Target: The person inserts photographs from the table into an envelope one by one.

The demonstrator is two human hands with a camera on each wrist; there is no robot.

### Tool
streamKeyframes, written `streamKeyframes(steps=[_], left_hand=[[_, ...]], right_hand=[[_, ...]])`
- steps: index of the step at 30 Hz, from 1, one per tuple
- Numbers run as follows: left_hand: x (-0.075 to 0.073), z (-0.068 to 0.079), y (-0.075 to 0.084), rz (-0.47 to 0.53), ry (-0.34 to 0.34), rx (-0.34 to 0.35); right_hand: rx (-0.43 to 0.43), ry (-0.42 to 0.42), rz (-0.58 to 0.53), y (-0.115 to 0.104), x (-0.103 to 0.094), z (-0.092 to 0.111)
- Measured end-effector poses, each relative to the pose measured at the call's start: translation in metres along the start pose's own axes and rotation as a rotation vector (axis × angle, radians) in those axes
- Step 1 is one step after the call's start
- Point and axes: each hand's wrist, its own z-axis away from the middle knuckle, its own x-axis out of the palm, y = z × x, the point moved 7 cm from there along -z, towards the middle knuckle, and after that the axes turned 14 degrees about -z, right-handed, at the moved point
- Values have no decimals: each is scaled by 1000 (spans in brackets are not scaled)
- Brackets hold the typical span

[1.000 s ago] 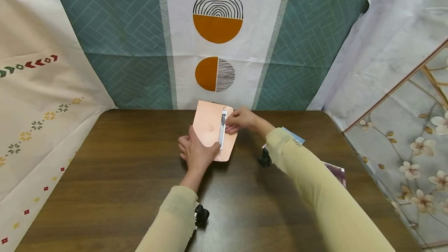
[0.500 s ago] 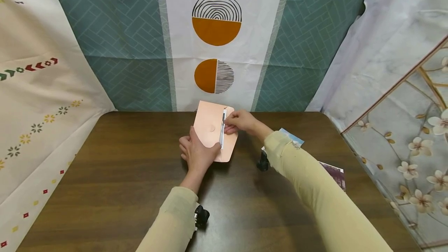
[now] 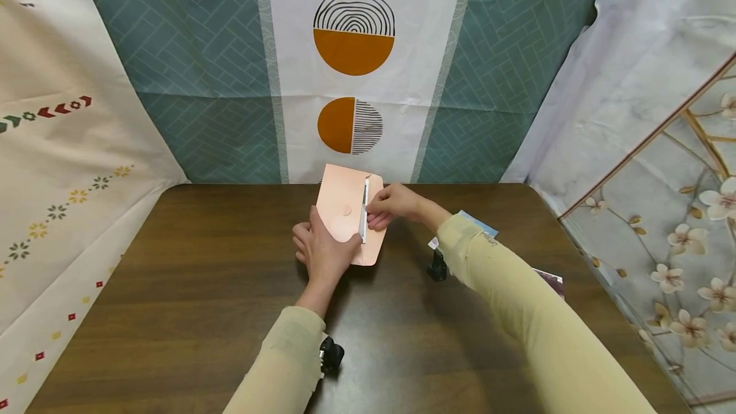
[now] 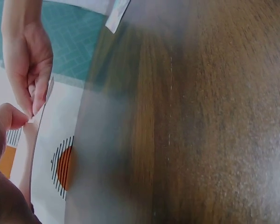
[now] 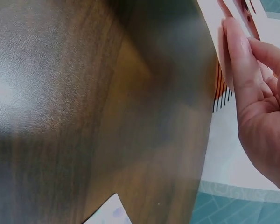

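Note:
A peach envelope (image 3: 339, 193) is held above the far side of the table, its flap open to the right. My left hand (image 3: 326, 249) grips it from the lower left, thumb by the opening. A thin strip of a white-edged photo print (image 3: 363, 225) shows along the opening, the remainder hidden inside. At that strip my right hand (image 3: 397, 203) pinches the print's edge with thumb and forefinger, its other fingers lying over the flap. In the right wrist view, the fingers (image 5: 240, 56) of my right hand lie along the flap.
On the brown wooden table (image 3: 201, 286), a blue print (image 3: 478, 223) lies partly under my right forearm. A purplish print (image 3: 552, 282) shows farther right, mostly covered by the sleeve. Patterned cloth (image 3: 230, 139) hangs behind the table edge.
The photo print has slid further into the envelope, so a narrower strip of it shows. My right hand has shifted slightly left and down; my left hand keeps its grip.

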Motion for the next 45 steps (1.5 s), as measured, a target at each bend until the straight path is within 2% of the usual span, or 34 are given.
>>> streamKeyframes(steps=[4, 13, 25, 36, 45], left_hand=[[1, -1, 1, -2, -1, -1], [2, 0, 3, 18, -2, -21], [0, -1, 3, 20, 14, -16], [2, 0, 5, 22, 4, -13], [5, 1, 4, 23, 4, -24]], right_hand=[[8, -8, 7, 2, 3, 3], [-10, -4, -80, 1, 9, 3], [-13, -16, -98, -2, 11, 3], [-72, 10, -73, -3, 11, 3], [-60, 6, -1, -7, 12, 4]])
